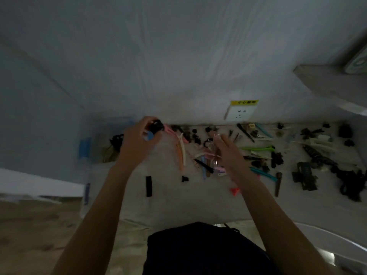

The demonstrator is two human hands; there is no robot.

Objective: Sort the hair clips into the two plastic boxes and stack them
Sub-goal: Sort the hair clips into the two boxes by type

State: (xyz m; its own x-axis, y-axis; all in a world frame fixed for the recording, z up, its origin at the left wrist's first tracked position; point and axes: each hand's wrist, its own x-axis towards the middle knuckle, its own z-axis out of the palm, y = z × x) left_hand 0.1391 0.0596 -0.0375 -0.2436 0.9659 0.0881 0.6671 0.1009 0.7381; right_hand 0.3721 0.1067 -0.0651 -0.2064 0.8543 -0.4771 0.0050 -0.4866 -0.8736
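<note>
Many hair clips lie scattered over the white table (178,203). My left hand (137,139) is raised near the back wall and grips a black claw clip (156,126) together with a small blue piece. My right hand (228,153) hovers over a pile of long clips and pinches a small clear clip (216,136) at its fingertips. A clear plastic box with blue latches (85,148) stands at the left end of the table, with a dark clip inside. A second box is not clearly visible.
Long pink, cream and orange clips (181,147) lie between my hands. Black and green clips (309,155) crowd the right side. A black bar clip (149,186) and a red clip (235,191) lie nearer me. A wall socket (239,114) sits behind.
</note>
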